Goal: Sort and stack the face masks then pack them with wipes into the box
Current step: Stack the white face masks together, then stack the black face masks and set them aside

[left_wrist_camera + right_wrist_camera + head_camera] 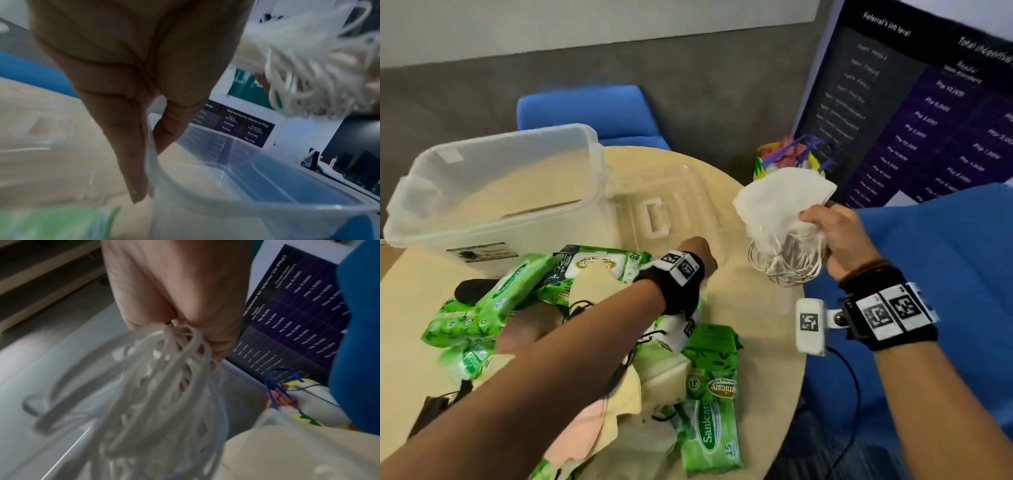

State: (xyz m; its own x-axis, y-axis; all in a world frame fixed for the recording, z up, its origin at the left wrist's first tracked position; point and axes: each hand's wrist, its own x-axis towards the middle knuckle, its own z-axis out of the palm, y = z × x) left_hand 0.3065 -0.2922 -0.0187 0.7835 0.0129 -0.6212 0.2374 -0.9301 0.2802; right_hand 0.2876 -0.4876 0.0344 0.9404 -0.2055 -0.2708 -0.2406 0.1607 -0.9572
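My right hand (832, 236) holds a stack of white face masks (784, 202) above the table's right edge, gripped at their lower end, with the ear loops (160, 378) dangling in a bunch below the fist. My left hand (697, 251) reaches over the pile to the clear lid (664, 198) lying flat on the table. In the left wrist view its thumb and fingers (131, 146) pinch the lid's translucent rim (205, 191). The open clear box (493, 192) stands at the back left. Green wipes packs (709, 435) lie mixed with cream (592, 284), pink (578, 435) and black masks (472, 291).
The round wooden table (756, 342) ends close to my right arm. A blue chair (592, 109) stands behind the box, and another blue seat (945, 257) at the right. A colourful bag (791, 157) and a dark banner (928, 120) stand beyond the table.
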